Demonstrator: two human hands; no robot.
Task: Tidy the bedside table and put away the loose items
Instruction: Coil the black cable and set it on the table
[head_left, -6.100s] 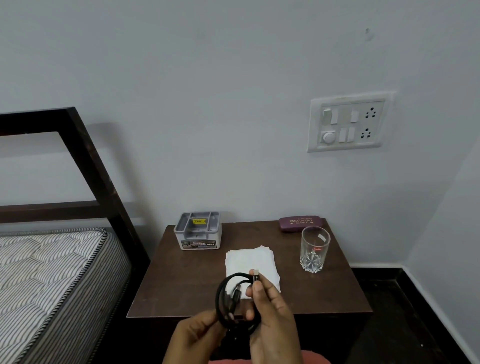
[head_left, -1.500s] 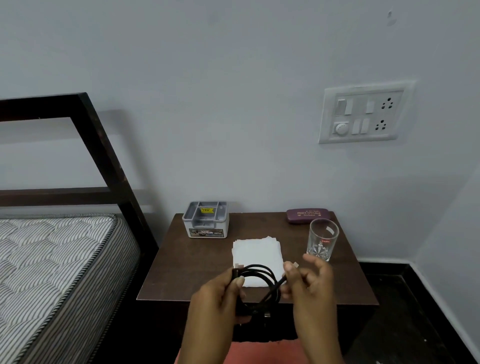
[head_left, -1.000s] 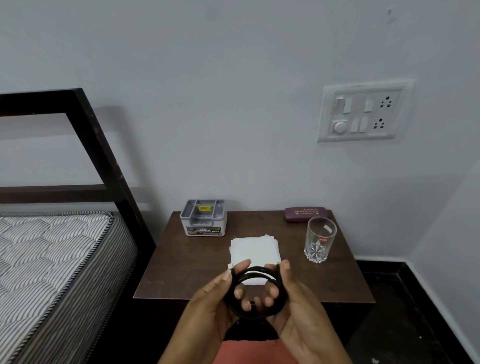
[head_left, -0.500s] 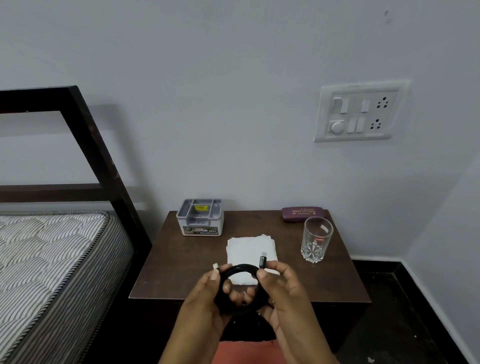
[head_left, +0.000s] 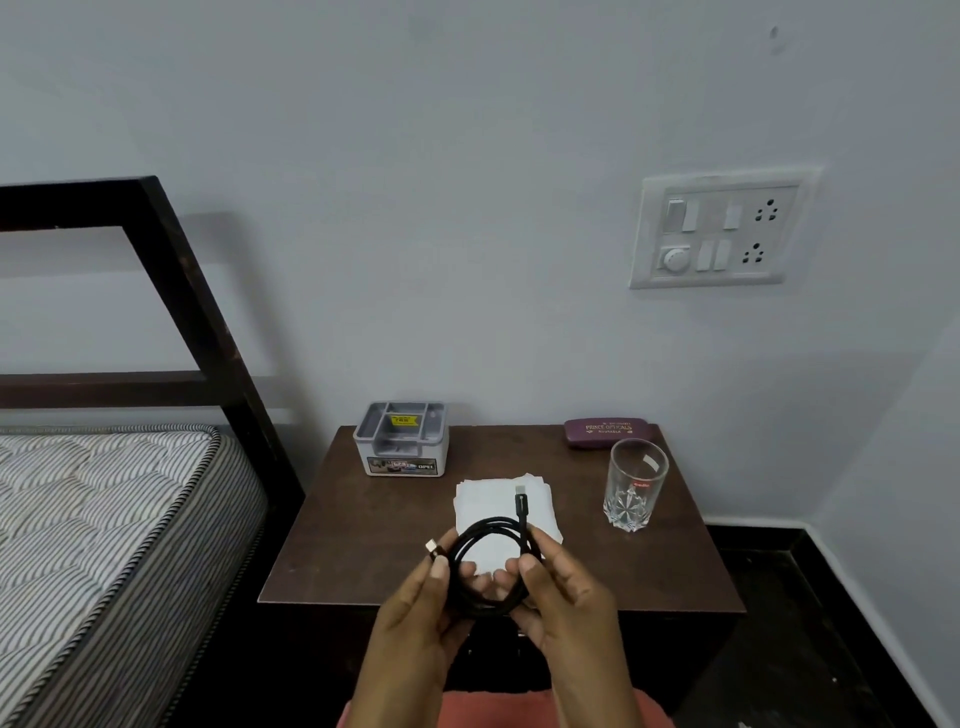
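Well, at the far left we see one mattress, quilted and finely striped, inside one dark wooden bed frame. Beside it stands one bedside table with a smooth, dark brown wooden top. On its back left corner sits one grey plastic organiser — boxy, round-cornered, split into open compartments, with a yellow sticker inside.

Above the table's front edge, the left hand pinches the left side of one black cable, thumb on top. We see the cable wound into a round coil of a few turns, its sheath looking braided. We count two plugs: one juts left past the left thumb; the other stands off the coil's top, its long axis pointing towards the back edge. Behind the coil, mid-table, lies one white napkin, folded square, soft-edged. The right hand grips the coil's right side, thumb and fingers curled round it.

Near the right edge stands one clear cut-glass tumbler, upright; behind it, at the back right corner, lies one maroon spectacle case — oblong, lengthwise along the back edge. One white switch panel is on the wall.
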